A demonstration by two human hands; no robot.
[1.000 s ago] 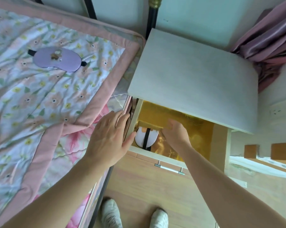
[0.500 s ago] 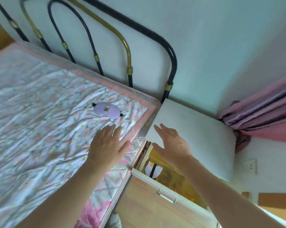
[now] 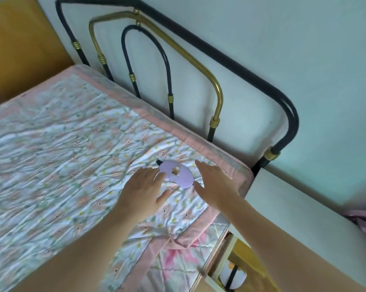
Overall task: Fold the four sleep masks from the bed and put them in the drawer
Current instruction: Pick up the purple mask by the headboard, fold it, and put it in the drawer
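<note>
Quilt point(image 3: 58, 148) in a pale flower print covered the bed, and nothing else lay on the stretch of it in view at the far left. Toward the middle, the left hand point(image 3: 143, 186) hovered palm down over the cloth with its fingers point(image 3: 154, 172) straight and loosely spread, holding nothing. Their tips sat just beside the near left edge of the lilac sleep mask point(image 3: 176, 173), perhaps grazing it; contact could not be told for sure. The mask lay flat and unfolded near the head corner of the bed, its dark strap end point(image 3: 158, 162) poking out at the upper left. On the other side the right hand point(image 3: 214, 184) was likewise flat and empty, fingers extended, its thumb just short of the mask's right end. So the mask lay between the two hands, gripped by neither.

The step in hand looked to be picking up and folding this mask. It would go best by pinching each end, tucking the strap inside, and bringing the halves together so the fold stayed shut on the way over. Thin, limp fabric would likely flop open if held by one end only.

At the lower right the drawer point(image 3: 224, 264) stood open under the white bedside cabinet point(image 3: 300, 216), with a white mask point(image 3: 240, 278) and its black strap already inside.
</note>
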